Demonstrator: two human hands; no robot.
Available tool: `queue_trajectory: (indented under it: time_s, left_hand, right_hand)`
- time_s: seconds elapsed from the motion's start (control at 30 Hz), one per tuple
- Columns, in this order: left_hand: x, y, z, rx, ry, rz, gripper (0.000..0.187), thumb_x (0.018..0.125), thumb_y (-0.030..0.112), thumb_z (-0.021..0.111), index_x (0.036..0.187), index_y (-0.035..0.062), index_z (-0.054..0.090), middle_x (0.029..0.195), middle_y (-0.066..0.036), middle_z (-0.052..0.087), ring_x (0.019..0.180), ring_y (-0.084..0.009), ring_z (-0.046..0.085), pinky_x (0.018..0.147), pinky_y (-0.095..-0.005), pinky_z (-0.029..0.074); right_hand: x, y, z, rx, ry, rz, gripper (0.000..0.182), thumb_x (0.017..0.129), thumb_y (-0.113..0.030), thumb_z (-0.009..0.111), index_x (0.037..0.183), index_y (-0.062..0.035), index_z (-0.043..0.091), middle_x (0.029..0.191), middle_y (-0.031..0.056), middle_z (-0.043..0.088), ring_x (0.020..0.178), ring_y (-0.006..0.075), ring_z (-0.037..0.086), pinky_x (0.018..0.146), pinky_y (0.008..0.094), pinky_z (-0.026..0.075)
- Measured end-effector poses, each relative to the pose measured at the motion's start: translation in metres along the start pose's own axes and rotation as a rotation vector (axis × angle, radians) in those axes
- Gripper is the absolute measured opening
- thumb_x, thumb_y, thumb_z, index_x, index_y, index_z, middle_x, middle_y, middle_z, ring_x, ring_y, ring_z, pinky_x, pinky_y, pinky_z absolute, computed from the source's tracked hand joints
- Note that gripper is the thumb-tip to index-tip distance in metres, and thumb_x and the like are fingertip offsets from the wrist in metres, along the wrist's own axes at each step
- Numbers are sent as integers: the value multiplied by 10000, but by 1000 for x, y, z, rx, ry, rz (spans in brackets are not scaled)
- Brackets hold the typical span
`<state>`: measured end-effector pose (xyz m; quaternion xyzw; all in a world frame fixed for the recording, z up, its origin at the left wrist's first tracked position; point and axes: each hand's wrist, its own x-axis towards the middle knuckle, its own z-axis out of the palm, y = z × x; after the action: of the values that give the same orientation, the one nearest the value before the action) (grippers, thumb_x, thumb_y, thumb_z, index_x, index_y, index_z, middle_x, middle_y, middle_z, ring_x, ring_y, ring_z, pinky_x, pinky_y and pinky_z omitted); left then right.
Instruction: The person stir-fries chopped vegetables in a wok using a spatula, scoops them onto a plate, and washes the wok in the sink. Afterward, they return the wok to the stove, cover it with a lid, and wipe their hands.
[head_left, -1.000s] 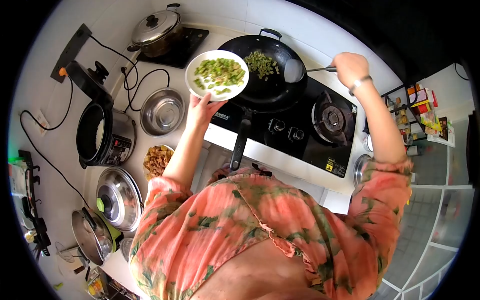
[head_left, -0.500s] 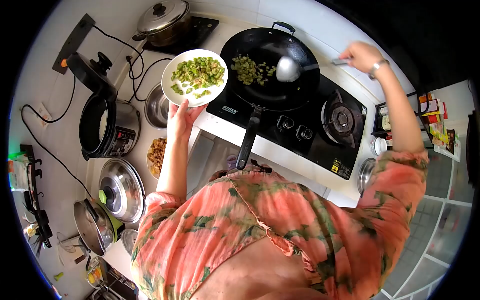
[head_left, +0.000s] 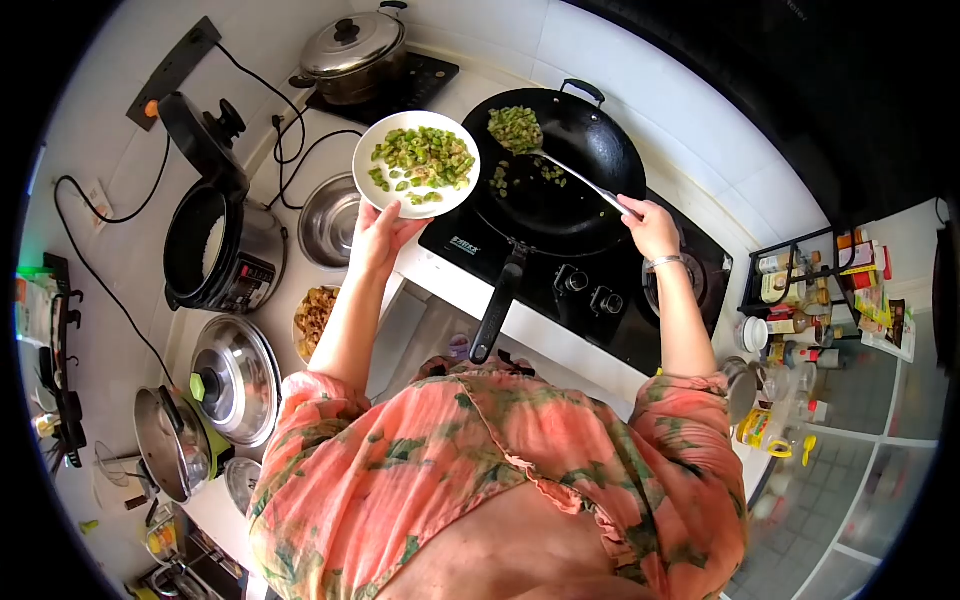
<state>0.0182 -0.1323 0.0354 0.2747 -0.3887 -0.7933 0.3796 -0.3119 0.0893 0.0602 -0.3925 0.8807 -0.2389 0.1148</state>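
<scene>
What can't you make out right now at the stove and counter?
- Head view: right burner, mostly hidden behind the right hand and wrist.
- Contents of lidded pot: lid covers them.
- Labels on shelf bottles: too small and blurred.
- Left hand fingertips: under white plate.

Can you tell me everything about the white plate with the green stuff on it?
The white plate is round and smooth, like glazed china. Chopped green vegetables cover most of it. The left hand grips its near edge and holds it in the air, beside the black wok, its edge overlapping the wok's rim.
</scene>
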Motion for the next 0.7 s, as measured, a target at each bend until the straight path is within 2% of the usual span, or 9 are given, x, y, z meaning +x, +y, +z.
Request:
queue_trajectory:
  time_s: [0.07, 0.1, 0.13, 0.2, 0.3, 0.43, 0.57, 0.7]
  left_hand:
    - [7, -3, 2, 61, -14, -2, 422, 907, 35, 403, 1311, 66, 283, 1232, -179, 477, 1016, -328, 578, 862, -431, 515]
    - [11, -5, 4, 51, -29, -11, 402, 908, 35, 400, 1295, 68, 296, 1212, -175, 496, 1005, -321, 585, 851, -425, 521]
    - [12, -7, 8, 52, -46, 4, 386, 910, 43, 411, 1281, 73, 307, 1193, -177, 510, 999, -318, 589, 836, -421, 528]
    - [19, -13, 13, 17, -79, 1, 409, 905, 39, 429, 1281, 95, 277, 1181, -168, 506, 958, -308, 608, 752, -389, 568]
    - [30, -30, 31, -29, -140, -20, 421, 904, 35, 432, 1286, 104, 270, 1188, -162, 502, 934, -308, 618, 751, -399, 568]
    - [40, -52, 60, -94, -180, -33, 446, 898, 21, 433, 1295, 108, 247, 1195, -170, 489, 922, -314, 619, 763, -410, 563]
    - [41, -62, 81, -125, -199, -82, 441, 899, 29, 441, 1291, 108, 255, 1198, -161, 483, 904, -319, 622, 763, -416, 562]
    - [36, -65, 82, -110, -202, -115, 430, 904, 39, 444, 1288, 108, 262, 1195, -162, 486, 881, -315, 630, 754, -413, 563]
  right_hand:
    - [-5, 0, -17, -97, 87, -57, 299, 790, -163, 632, 1083, -219, 633, 826, 73, 579, 753, 248, 585, 666, 322, 446]
    - [-11, -8, -32, -75, 78, -31, 298, 789, -155, 627, 1082, -213, 634, 841, 73, 585, 747, 250, 578, 668, 322, 444]
    - [-17, -7, -44, -48, 116, -98, 305, 786, -146, 627, 1084, -211, 633, 839, 69, 580, 739, 254, 570, 665, 322, 443]
    - [-33, -21, -72, -111, 172, -150, 313, 780, -132, 625, 1083, -209, 634, 833, 65, 575, 731, 250, 567, 659, 314, 441]
    - [-70, -54, -111, -163, 237, -169, 307, 775, -113, 615, 1069, -197, 643, 831, 58, 572, 729, 240, 566, 650, 299, 442]
    - [-109, -84, -116, -241, 364, -288, 310, 757, -107, 622, 1049, -205, 652, 815, 29, 570, 691, 234, 567, 615, 305, 446]
    - [-120, -89, -107, -481, 516, -472, 273, 747, -92, 623, 979, -225, 677, 778, 8, 539, 644, 211, 553, 568, 317, 448]
    - [-119, -91, -127, -569, 584, -445, 267, 752, -90, 609, 980, -211, 675, 766, 28, 529, 627, 227, 537, 567, 324, 447]
